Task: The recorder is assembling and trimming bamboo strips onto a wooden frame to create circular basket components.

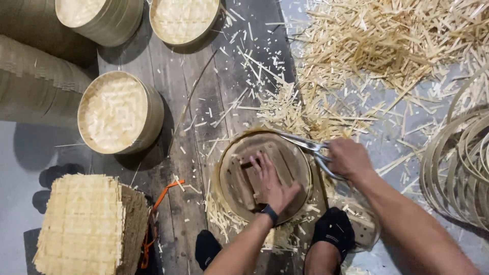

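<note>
1. Left hand [272,184] lies flat, fingers spread, on the round bamboo steamer base [265,175] on the plank floor [178,91].
2. Right hand [349,159] is clamped on the scissors [305,145], trimming the far rim (offcuts [305,109] heaped beyond; near rim looks untrimmed).

Three round bamboo steamer baskets with a woven bottom show their inside: one [120,113] at 9 o'clock, two [99,18] [184,19] at 11 and 12 o'clock. One round frame [265,175] lies at the centre. There is one pair of scissors [310,148], one stack of square woven mats [84,224] at 7 o'clock, and two hands: left hand [272,183], right hand [349,158]. The bamboo offcuts [387,46] at 1 o'clock are too many to count.
</note>
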